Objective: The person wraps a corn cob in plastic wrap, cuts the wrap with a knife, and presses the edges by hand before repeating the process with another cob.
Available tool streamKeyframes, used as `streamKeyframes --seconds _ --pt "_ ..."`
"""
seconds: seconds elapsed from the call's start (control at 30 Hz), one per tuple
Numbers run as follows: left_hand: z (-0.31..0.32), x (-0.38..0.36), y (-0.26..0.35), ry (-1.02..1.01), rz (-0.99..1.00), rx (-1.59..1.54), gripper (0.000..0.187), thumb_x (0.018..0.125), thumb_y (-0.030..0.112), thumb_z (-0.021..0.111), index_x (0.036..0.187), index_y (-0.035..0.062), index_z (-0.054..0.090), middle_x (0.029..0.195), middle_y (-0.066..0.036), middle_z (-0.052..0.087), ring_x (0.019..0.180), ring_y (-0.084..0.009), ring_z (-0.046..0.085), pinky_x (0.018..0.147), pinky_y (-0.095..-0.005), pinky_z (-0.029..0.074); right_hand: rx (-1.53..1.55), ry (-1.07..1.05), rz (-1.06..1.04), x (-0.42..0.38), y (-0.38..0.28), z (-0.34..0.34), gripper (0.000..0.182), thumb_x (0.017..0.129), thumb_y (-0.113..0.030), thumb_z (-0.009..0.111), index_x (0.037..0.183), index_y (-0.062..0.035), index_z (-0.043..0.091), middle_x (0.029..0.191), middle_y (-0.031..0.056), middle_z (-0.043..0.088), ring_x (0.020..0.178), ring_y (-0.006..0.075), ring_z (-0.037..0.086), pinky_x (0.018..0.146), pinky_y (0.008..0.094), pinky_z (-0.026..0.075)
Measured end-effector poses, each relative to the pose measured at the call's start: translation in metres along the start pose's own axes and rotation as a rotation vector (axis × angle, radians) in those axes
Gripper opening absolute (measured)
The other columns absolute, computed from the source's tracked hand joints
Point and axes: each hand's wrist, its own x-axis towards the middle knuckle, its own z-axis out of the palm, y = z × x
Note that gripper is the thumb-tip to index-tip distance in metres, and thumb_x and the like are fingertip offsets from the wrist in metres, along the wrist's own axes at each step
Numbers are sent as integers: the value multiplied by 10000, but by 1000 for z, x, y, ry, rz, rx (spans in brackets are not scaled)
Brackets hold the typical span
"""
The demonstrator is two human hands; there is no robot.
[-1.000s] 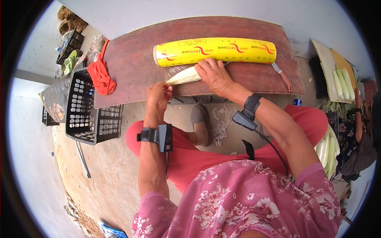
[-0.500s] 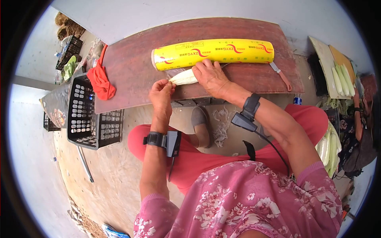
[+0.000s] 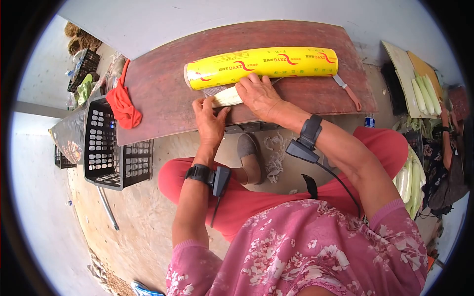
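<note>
A pale cream, long vegetable point(image 3: 228, 97) lies along the front part of the red-brown table, just in front of a yellow printed roll of cling film point(image 3: 261, 66). Its left end sits between the thumb and fingers of my left hand point(image 3: 209, 121). My right hand point(image 3: 261, 98) covers the other end, its fingers bent over the vegetable and their tips close to the roll. A strip of clear film point(image 3: 213, 91) shows between the roll and the vegetable. To the right of the roll rests a knife point(image 3: 348, 93) with a pink handle.
A red cloth point(image 3: 123, 107) hangs over the table's left corner, beside a black plastic crate point(image 3: 104, 143). On the right, long pale green vegetables point(image 3: 425, 94) lie on a board, and more point(image 3: 411, 185) are heaped lower down. Another person's arm point(image 3: 446, 138) shows at the far right.
My left hand has gone from pinching the vegetable's tip to a wider hold around its left end, shifting slightly right. My right hand has stayed over the vegetable.
</note>
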Motion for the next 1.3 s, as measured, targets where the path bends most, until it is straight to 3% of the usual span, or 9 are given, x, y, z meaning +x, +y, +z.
streamKeyframes --seconds 0.2,0.37,0.47,0.77,0.97,1.07,1.1,1.2,1.3 --pt "2 10 -10 7 167 63 431 740 111 785 1120 44 593 1035 -132 613 860 -304 637 755 -368 512 16 12 -26 5 6 2 266 776 -48 557 1042 -42 542 1011 87 511 989 258 470 811 405 364" --pt "-6 20 -11 -116 124 50 377 768 175 750 1105 85 606 1003 -130 623 905 -346 621 760 -412 500 16 118 -56 5 9 5 255 787 -47 549 1042 -42 537 1007 97 534 1008 263 482 831 400 355" --pt "-10 25 -10 -162 146 110 364 783 201 737 1111 105 613 1009 -120 624 907 -347 620 757 -415 501 45 78 -49 2 9 5 302 789 -87 588 1080 -39 526 1011 102 538 1026 258 482 839 394 343" --pt "-19 44 -16 -310 234 183 335 807 277 708 1094 122 625 1000 -113 639 884 -344 628 747 -417 502 134 76 30 -2 10 7 558 651 -158 776 1130 -60 507 1096 78 488 1063 250 481 848 397 346" --pt "-37 63 -12 -506 282 248 322 833 325 680 1078 122 632 973 -116 652 894 -338 632 740 -431 493 40 134 -21 -2 13 13 389 725 -98 658 1085 -58 516 1023 78 510 1019 246 495 839 370 393" --pt "-40 67 -15 -556 257 237 331 833 330 686 1081 115 645 949 -124 665 890 -339 635 741 -418 491 -39 250 -61 -2 10 16 171 771 -105 574 938 -83 544 923 65 527 916 216 507 752 337 413" --pt "-40 68 -16 -568 236 227 334 831 328 691 1083 112 650 941 -127 670 887 -338 635 742 -411 490 -34 211 -49 -2 9 15 185 778 -105 562 959 -75 541 934 70 522 925 224 502 771 343 410" --pt "-37 76 -25 -639 124 68 338 821 304 720 1070 81 673 916 -129 689 838 -290 648 748 -370 487 -24 129 -18 -1 6 11 212 793 -109 534 999 -58 538 952 80 510 939 238 492 803 353 406" --pt "-36 84 -30 -754 9 -110 295 842 242 725 1032 22 674 823 -29 648 798 -117 553 765 -299 463 -36 117 9 1 1 10 208 798 -116 528 996 -54 540 949 82 507 938 240 490 793 357 404"
